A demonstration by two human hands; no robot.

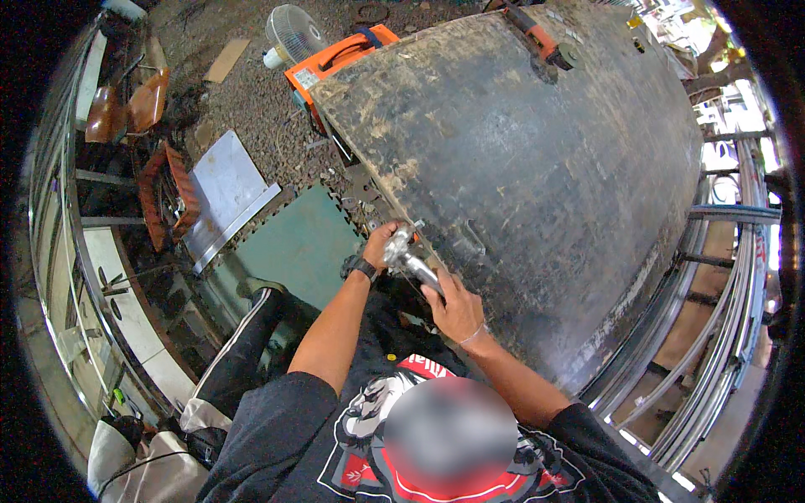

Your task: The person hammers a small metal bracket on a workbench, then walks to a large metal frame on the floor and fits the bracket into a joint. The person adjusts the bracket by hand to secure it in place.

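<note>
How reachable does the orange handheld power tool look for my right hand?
Probably no: your right hand grips a silver metal tool, and the power tool lies far across the worn grey table.

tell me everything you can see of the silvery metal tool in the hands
The silvery metal tool has a bulky, knobbly head and a shiny cylindrical body. It slants, head toward the upper left, body toward the lower right. The left hand grips the head, the right hand the body's lower end. It appears beside the worn tabletop's edge; finer details are unclear.
</note>
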